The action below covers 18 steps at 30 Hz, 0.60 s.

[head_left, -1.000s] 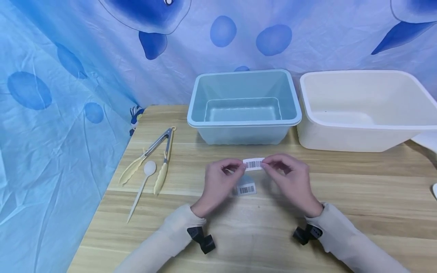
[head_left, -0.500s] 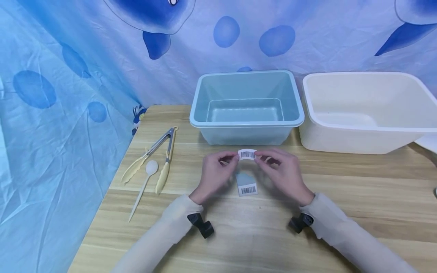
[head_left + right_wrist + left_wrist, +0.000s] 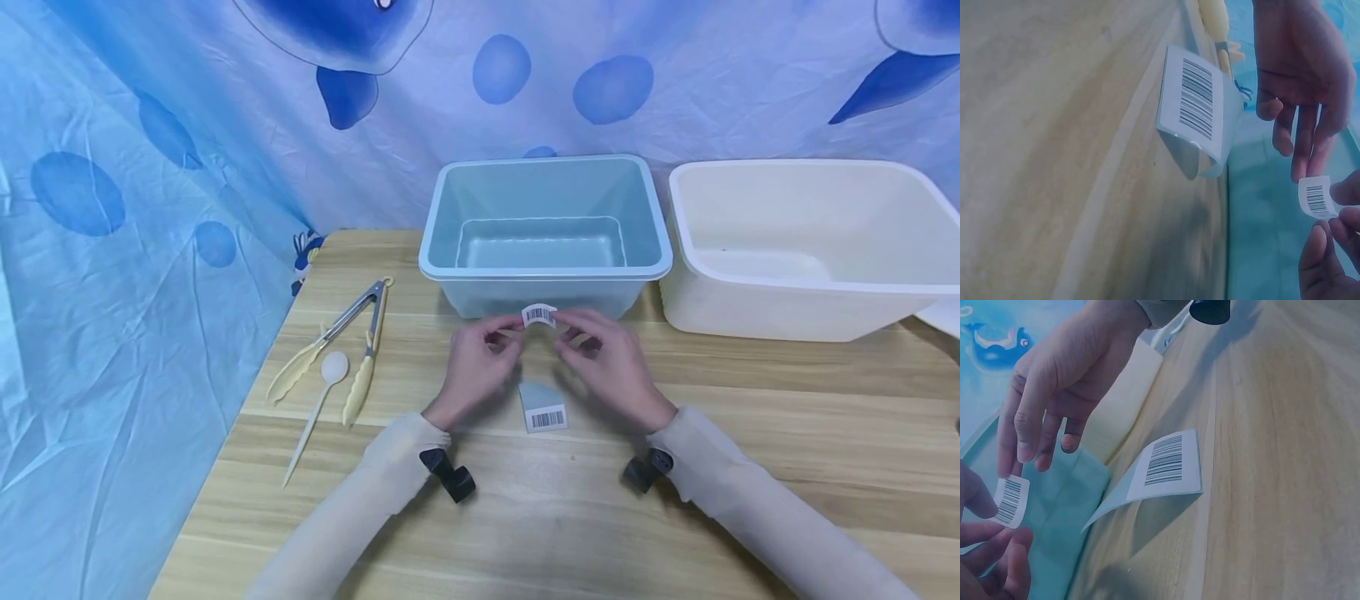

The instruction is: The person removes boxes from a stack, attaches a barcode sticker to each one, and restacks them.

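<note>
Both hands hold a small white barcode label (image 3: 539,315) in front of the blue bin (image 3: 555,296). My left hand (image 3: 478,362) pinches the label's left end between thumb and fingers. At the other end, my right hand (image 3: 606,367) pinches with its fingertips. The label bows upward in the middle, and its printed face shows in both wrist views. Below the hands, a bluish backing sheet (image 3: 542,396) with a second barcode label (image 3: 547,418) lies on the table. In the left wrist view that sheet (image 3: 1124,487) curls up off the wood.
A white bin (image 3: 765,312) stands right of the blue one. On the left lie tongs (image 3: 358,387) with cream tips and a white spoon (image 3: 333,367). A blue patterned cloth (image 3: 135,333) hangs behind and at the left. The table (image 3: 555,533) is wood-grained.
Both hands have carried the label away from me, toward the blue bin's front wall. The hands have come closer together, and the label has bent from nearly flat into an arch.
</note>
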Each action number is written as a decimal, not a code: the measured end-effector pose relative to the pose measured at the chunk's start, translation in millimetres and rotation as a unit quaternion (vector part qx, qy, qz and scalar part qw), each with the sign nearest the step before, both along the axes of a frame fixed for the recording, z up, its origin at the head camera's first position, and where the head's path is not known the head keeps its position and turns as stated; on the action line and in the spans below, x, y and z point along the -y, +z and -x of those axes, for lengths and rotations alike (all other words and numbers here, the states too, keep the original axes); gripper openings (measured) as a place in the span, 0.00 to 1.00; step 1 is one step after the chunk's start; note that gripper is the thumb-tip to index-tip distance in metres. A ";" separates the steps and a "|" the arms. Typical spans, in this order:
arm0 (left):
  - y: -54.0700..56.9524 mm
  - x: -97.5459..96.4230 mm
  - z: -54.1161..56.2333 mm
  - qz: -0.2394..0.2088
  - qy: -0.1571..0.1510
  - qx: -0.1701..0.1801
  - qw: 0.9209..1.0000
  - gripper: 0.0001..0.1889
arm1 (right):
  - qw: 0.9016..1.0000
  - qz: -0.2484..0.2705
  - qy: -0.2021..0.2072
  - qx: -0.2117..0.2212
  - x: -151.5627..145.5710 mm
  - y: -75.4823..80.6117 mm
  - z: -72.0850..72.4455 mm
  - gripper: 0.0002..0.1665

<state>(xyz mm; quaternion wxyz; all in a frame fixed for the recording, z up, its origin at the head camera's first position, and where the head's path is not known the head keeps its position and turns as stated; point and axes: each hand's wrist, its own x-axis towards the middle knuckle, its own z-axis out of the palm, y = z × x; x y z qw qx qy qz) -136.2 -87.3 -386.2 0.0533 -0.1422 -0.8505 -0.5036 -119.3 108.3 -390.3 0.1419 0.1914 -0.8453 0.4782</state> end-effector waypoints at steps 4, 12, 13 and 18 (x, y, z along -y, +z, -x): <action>-0.7 -0.2 2.6 0.000 0.003 -0.004 1.000 0.17 | 1.000 -0.005 0.001 0.004 -0.1 -0.1 3.1 0.24; 0.6 -2.0 7.9 0.013 -0.005 -0.011 1.000 0.17 | 1.000 -0.003 -0.007 0.015 2.4 -1.2 6.7 0.27; 0.7 -2.3 8.4 0.013 -0.004 -0.010 1.000 0.18 | 1.000 -0.002 -0.007 0.017 2.7 -1.5 7.0 0.27; 1.7 -3.4 10.1 0.013 0.005 -0.002 1.000 0.19 | 1.000 0.002 -0.010 0.014 3.7 -3.9 9.8 0.29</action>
